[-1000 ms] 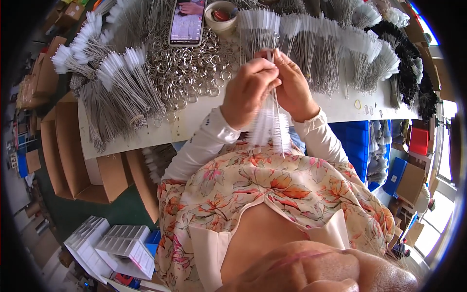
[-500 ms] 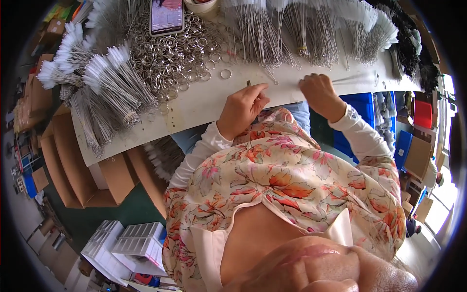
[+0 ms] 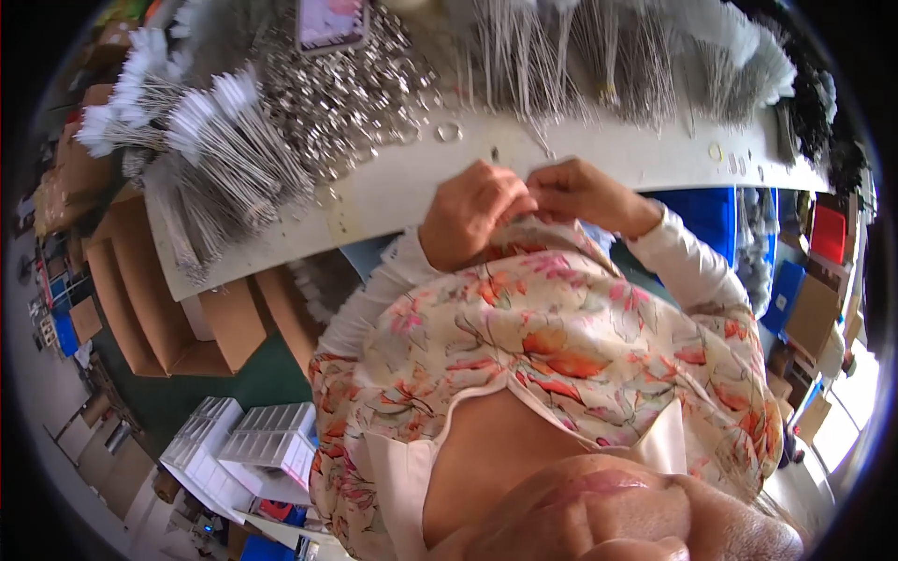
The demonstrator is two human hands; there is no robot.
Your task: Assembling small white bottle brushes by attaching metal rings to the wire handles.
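My left hand (image 3: 475, 213) and my right hand (image 3: 589, 194) meet at the near edge of the white table, fingertips touching. Both are closed in a pinch; anything between the fingers is hidden. Beyond them lies a heap of metal split rings (image 3: 346, 103), with a single ring (image 3: 438, 132) apart from it, nearer my left hand. White-bristled wire brushes (image 3: 524, 70) are bunched along the far side, their thin stems pointing toward me. More wire brushes (image 3: 238, 140) are piled at the left end of the table.
A phone (image 3: 332, 25) rests on the ring heap. Black brushes (image 3: 812, 122) lie at the table's right end. Open cardboard boxes (image 3: 173, 327) stand below left, near white plastic racks (image 3: 267, 439). Blue bins (image 3: 697, 220) and a red bin (image 3: 829, 232) are at right.
My right hand has moved left, off the tabletop, and now meets my left hand. The left has stayed at the table edge. The whole view has shifted slightly and looks blurrier.
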